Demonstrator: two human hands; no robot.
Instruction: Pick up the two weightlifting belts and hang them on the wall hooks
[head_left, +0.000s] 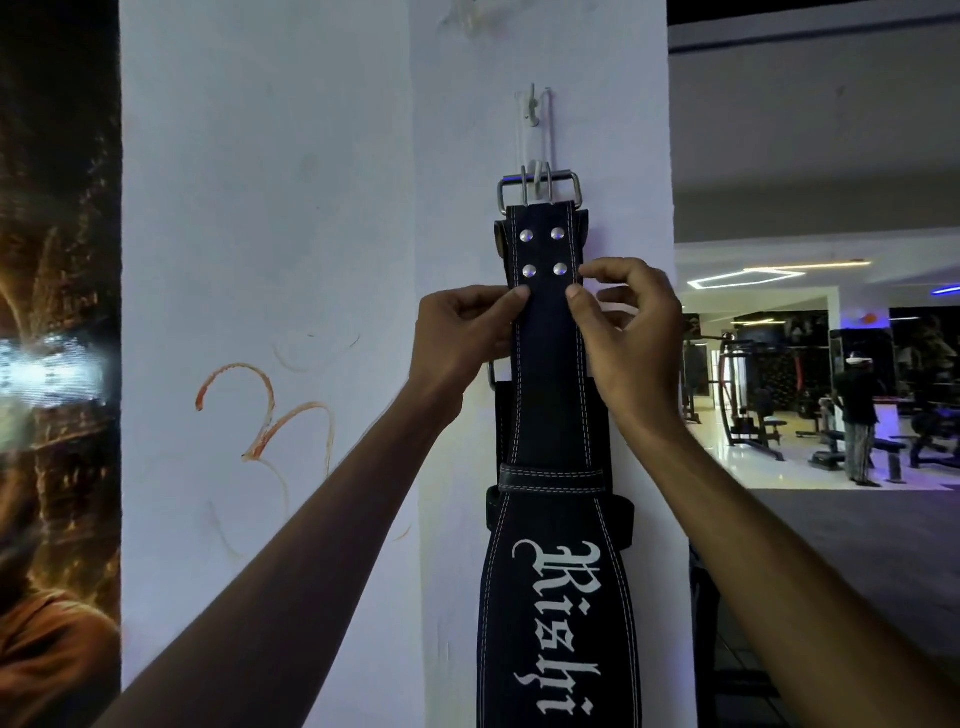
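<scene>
Both my arms are up in front of me, and my left hand (462, 332) is pinching the left edge of the black belt (550, 519), thumb pressed on the front face just under the four rivets (543, 252), fingers curled in behind. My right hand (623, 332) has the right edge the same way, thumb on the front, forefinger hooked over by the lower right rivet. The belt hangs flat down the white pillar (311, 260), white stitching along both sides, a keeper loop (551, 479) across it below my hands, and white gothic lettering running down the wide part. Its steel buckle (540, 189) is up top, caught on a white wall hook (531, 106). Behind it, a second black belt (503, 415) peeks out at the left edge, mostly hidden. Orange scribbles (260, 410) mark the pillar to the left, and far off on the right there's the gym floor with machines (753, 384) and a person (856, 410) standing
</scene>
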